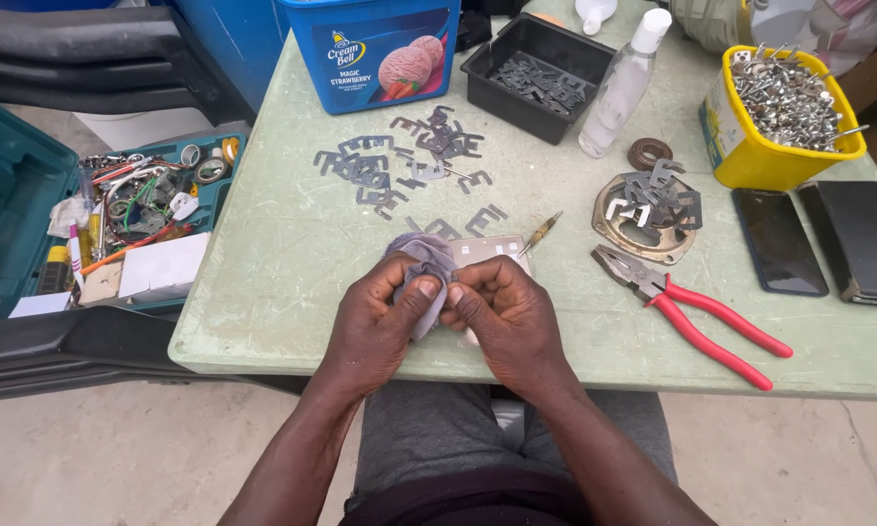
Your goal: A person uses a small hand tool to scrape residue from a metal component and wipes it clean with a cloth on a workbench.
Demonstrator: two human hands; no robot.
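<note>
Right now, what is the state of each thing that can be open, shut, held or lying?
Left hand: closed on the grey cloth.
Right hand: pinching the same cloth.
Pliers: lying flat, jaws shut.
Clear bottle: upright, cap on.
Black tray: open, metal pieces inside.
Yellow tub: open, heaped with metal parts.
Toolbox: open.

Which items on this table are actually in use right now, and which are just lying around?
In hand:
left hand and right hand pinching a crumpled grey cloth
flat grey metal clips nearby

Lying about:
red-handled pliers
clear plastic bottle
yellow tub of screws
two black phones
</note>
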